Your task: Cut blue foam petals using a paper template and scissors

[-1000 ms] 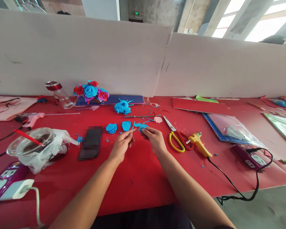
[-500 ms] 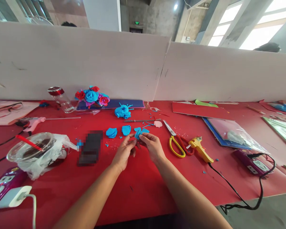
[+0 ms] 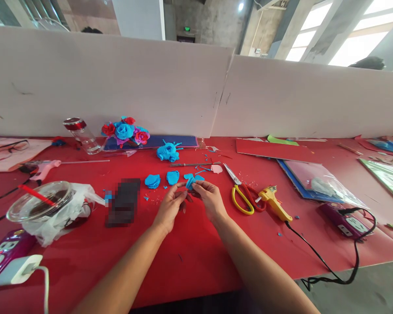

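Between the fingertips of both hands is a small blue paper petal (image 3: 190, 182), partly covered by the fingers. My left hand (image 3: 171, 205) pinches it from the left, and my right hand (image 3: 210, 198) pinches it from the right. Just beyond them lie more blue petals: a stacked pile (image 3: 152, 181), another petal pile (image 3: 173, 177) and a loose petal (image 3: 199, 178). A cluster of blue paper flowers (image 3: 168, 151) rests farther back. Near my right hand are scissors (image 3: 243, 199) with yellow and red handles, and a yellow glue gun (image 3: 275, 204).
On the left stand a lidded drink cup (image 3: 41, 209) in a plastic bag, a dark blurred phone-like slab (image 3: 123, 203) and a pink glue gun (image 3: 46, 170). A bouquet (image 3: 126, 131) and glass bottle (image 3: 87, 138) are behind. A power strip (image 3: 347, 221) with cable lies right.
The petal has turned slightly between my fingertips. Both hands stay in nearly the same place, and the view has shifted a little.
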### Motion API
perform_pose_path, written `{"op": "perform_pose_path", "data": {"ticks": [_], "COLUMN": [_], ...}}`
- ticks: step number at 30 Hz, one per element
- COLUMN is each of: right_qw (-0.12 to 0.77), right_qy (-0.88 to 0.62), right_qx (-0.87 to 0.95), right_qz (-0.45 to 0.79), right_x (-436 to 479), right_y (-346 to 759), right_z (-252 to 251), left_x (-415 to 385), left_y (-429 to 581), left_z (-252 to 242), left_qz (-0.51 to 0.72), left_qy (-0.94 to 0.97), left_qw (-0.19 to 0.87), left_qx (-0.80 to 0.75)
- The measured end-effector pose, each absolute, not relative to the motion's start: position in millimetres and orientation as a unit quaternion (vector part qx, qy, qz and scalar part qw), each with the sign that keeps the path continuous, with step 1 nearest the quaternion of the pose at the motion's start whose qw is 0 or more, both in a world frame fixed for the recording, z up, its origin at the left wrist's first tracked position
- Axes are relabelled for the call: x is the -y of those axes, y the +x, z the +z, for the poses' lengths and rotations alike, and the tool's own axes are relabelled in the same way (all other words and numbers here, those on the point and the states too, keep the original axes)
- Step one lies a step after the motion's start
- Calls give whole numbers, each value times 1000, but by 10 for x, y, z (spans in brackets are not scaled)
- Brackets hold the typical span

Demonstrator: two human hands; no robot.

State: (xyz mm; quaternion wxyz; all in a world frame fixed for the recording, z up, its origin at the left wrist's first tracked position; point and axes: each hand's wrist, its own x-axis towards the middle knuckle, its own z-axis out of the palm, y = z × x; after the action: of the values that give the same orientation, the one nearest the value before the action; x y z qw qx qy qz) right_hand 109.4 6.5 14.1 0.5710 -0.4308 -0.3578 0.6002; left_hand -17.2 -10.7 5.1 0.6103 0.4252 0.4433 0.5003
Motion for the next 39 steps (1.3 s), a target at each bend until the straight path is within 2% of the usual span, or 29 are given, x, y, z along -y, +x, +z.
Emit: {"op": "perform_pose_path", "data": {"ticks": [19, 27, 34, 39], "right_qw": [547, 557, 543, 539], "right_qy": [-431, -424, -417, -433], "right_qx": [390, 344, 333, 374], "right_qz": [602, 626, 648, 617], "right_x": [-76, -64, -59, -93], "right_y": [1091, 1082, 1068, 1086], "right_z": [94, 97, 90, 50], "left_x": [77, 76, 55, 48], "left_y": [-163, -163, -186, -203], "left_z": [-16, -6, -4, 1], "left_qz": [539, 544, 548, 552], "left_qy": [436, 433, 418, 387], "left_qw": [536, 517, 529, 544], "left_qx": [-482, -500, -495, -499]}}
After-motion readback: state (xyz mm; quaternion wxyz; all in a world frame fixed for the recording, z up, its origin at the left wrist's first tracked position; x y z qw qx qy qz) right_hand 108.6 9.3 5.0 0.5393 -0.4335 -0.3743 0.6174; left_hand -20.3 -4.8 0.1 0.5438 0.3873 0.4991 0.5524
